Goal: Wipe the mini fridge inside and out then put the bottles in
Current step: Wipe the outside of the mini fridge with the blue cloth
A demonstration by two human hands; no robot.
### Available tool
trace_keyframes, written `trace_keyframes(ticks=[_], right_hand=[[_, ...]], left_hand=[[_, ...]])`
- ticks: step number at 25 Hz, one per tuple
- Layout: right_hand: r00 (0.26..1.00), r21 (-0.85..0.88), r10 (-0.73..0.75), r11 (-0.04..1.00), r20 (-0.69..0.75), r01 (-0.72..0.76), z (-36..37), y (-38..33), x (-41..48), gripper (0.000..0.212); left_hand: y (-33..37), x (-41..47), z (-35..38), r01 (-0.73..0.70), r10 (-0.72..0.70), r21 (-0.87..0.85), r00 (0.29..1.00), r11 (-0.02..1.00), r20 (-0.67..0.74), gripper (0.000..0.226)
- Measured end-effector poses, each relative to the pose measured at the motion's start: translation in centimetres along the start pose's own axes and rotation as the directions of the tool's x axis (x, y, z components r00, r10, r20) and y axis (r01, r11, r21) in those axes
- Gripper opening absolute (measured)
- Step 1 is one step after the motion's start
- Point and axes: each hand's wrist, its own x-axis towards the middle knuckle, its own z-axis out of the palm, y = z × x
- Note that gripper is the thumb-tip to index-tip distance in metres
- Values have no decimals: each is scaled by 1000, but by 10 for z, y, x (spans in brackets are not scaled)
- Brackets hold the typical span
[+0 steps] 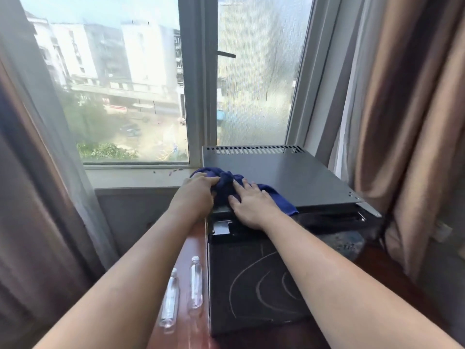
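Observation:
The grey mini fridge point(297, 177) stands under the window, its dark door point(254, 285) facing me with curved lines on it. A crumpled dark blue cloth point(227, 182) lies on the front left of the fridge top. My left hand point(198, 191) grips the cloth's left end at the fridge's corner. My right hand point(251, 202) lies flat on the cloth with fingers spread, near the top's front edge. Two clear plastic bottles point(171, 301) point(195, 285) lie on the wooden surface left of the door.
The reddish wooden surface point(193, 331) carries the fridge and bottles. A window sill point(136, 176) and large window sit behind. Brown curtains point(407, 109) hang close on the right, and a curtain point(37, 197) on the left. A patterned item point(347, 244) lies right of the fridge.

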Motion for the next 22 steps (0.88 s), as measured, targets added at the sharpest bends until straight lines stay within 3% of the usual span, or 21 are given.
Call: trace_keyframes(ticks=[7, 16, 22], right_hand=[[999, -21, -32, 999, 8, 32, -25, 80, -5, 63], [996, -34, 85, 996, -22, -86, -64, 236, -8, 61], [985, 61, 170, 984, 7, -170, -75, 259, 25, 60]], left_hand=[[75, 9, 27, 57, -56, 71, 998, 996, -15, 39], [228, 61, 94, 57, -58, 82, 998, 995, 5, 43], [241, 106, 109, 27, -30, 80, 999, 996, 38, 41]])
